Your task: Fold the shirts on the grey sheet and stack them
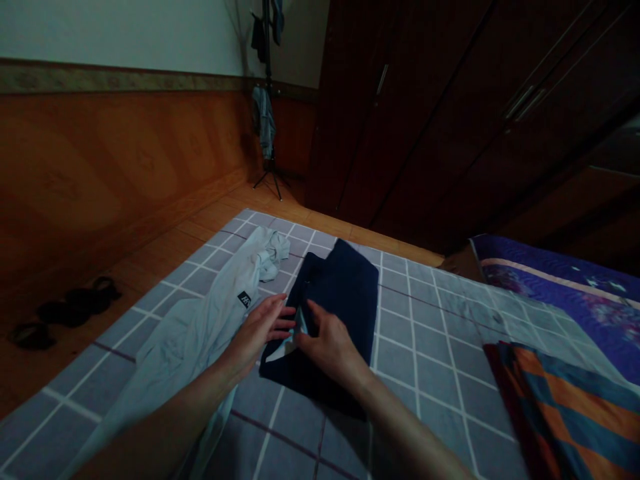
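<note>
A folded dark navy garment (350,287) lies at the middle of the grey checked bedspread (425,320). My right hand (333,343) is on it, thumb and forefinger closing on a light-coloured edge (283,348) at its left part. Just left of that edge is my left hand (263,327), its fingers apart and holding nothing. A pale shirt (200,340) with a small black label (245,299) is spread loosely along the left side, partly under my left forearm.
Folded orange and blue checked cloth (575,393) lies at the right, near a purple floral cover (555,270). A coat stand (269,67) and dark wardrobe (400,120) stand behind. Dark shoes (75,307) are on the floor at left.
</note>
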`<state>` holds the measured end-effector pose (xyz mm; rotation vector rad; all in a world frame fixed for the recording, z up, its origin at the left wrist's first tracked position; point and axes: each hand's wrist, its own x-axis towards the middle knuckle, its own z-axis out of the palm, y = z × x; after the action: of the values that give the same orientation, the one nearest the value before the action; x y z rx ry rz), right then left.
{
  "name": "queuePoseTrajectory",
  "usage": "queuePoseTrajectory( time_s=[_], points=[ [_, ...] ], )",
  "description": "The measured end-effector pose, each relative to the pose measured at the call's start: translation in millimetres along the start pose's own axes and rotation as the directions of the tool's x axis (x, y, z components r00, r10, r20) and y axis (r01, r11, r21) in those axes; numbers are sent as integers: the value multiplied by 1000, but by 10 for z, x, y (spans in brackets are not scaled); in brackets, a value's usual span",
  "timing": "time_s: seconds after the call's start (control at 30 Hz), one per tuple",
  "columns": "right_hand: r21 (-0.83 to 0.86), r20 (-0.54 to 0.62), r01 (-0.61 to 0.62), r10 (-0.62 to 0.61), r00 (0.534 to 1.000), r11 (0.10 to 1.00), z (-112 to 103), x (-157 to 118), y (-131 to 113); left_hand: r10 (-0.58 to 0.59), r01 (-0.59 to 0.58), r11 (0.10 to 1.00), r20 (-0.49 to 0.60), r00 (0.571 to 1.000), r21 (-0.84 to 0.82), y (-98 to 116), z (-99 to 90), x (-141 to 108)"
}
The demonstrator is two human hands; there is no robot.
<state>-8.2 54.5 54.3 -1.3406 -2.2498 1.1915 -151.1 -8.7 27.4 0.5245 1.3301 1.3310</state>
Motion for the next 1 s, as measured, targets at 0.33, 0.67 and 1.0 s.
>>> queuePoseTrajectory(
  time_s=[0.33, 0.67, 1.0],
  points=[
    [-92, 4, 73, -73, 997, 993, 223, -100, 37, -15, 16, 997, -11, 1000, 75, -62, -33, 71],
    [-47, 107, 179, -173, 979, 983, 210, -165, -26, 63, -66, 984, 20, 998, 165, -121, -51, 113],
    [-566, -119, 62, -156, 980, 822, -499, 704, -1, 154, -170, 921, 74, 985, 351, -240, -34, 163]
  ],
)
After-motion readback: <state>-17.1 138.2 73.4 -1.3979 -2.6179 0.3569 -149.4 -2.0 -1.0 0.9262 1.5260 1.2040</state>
